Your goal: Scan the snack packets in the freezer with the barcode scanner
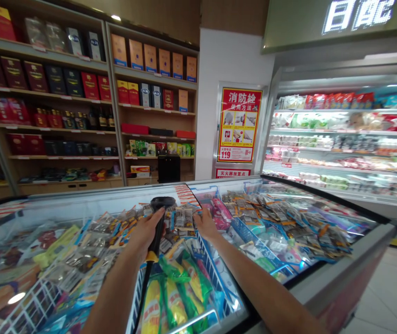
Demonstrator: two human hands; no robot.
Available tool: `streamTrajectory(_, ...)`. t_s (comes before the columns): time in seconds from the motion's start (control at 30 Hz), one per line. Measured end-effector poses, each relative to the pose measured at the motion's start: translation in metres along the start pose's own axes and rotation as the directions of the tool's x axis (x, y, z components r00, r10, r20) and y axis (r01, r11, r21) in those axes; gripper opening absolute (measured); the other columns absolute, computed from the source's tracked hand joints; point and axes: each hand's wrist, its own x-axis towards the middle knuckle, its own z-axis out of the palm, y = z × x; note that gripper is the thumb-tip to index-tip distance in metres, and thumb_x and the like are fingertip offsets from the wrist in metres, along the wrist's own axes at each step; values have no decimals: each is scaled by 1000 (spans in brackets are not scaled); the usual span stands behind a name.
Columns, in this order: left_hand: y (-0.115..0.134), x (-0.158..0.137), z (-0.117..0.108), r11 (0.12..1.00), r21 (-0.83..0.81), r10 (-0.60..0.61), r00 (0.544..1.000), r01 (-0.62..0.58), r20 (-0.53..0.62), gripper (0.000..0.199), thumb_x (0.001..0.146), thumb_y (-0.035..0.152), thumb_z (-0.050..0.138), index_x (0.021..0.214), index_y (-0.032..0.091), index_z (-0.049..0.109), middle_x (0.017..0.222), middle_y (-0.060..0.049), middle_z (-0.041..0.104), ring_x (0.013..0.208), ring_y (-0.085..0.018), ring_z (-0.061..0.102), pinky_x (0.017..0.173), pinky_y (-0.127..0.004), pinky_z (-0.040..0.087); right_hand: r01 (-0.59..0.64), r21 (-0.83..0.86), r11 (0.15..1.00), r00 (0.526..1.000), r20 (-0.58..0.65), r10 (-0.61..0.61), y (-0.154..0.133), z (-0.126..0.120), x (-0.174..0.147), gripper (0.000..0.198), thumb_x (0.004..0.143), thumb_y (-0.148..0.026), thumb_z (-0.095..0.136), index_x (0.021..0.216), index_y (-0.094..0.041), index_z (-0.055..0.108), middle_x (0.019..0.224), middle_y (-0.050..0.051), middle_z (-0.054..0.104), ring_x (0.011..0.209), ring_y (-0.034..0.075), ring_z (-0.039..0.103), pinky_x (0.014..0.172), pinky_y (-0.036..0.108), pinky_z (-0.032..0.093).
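Head cam feed: my left hand (151, 229) has its fingers wrapped around a black handheld scanner (156, 239), which is up over the chest freezer (341, 271), cable (144, 292) hanging down. My right hand (206, 226) is right beside some small clear packets (183, 217); those fingers look curled, but tbh I can't tell if they're gripping anything. Between my forearms there's a bunch of yellow-and-green bags (174, 297). Boxes (150, 58) fill the shelves behind.
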Motion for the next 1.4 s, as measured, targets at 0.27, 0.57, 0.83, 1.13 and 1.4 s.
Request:
streamTrajectory(0.27,-2,8,-3,998,49,-26,999,28,-38,38,61,54,53,58,16,55,49,-2,55,43,-11,49,41,-22,37,-13,-307,952,987,151,62,-21,33,19,58,77,-57,28,125,-24,35,131,13,32,120,30,26,92,53,21)
streamTrajectory(0.57,0,2,6,995,102,-18,1000,18,-2,40,59,55,53,59,15,52,46,1,53,40,-9,45,40,-20,34,4,-283,959,1000,12,-1,-4,5,39,52,80,-46,31,124,-19,35,126,12,38,116,25,33,92,49,25)
streamTrajectory(0.83,-8,-4,25,994,102,-44,993,33,110,39,59,53,54,57,15,51,46,1,53,41,-9,46,41,-20,34,-145,-633,760,989,-68,133,85,-84,14,47,72,-20,47,118,-11,44,128,16,36,119,31,25,94,51,16)
streamTrajectory(1.13,0,-18,38,991,111,-85,989,72,122,33,61,48,53,59,16,49,43,2,50,36,-8,44,36,-19,30,51,-618,784,994,107,19,73,-70,-9,32,76,-24,41,102,-14,56,103,12,58,100,24,49,82,36,37)
streamTrajectory(1.4,-1,-20,36,998,48,-52,990,46,133,32,61,47,55,63,15,50,45,2,52,38,-8,45,39,-19,33,-367,-581,726,930,-203,307,74,-137,-4,40,77,-42,38,95,-16,61,94,13,62,89,23,57,72,31,42)
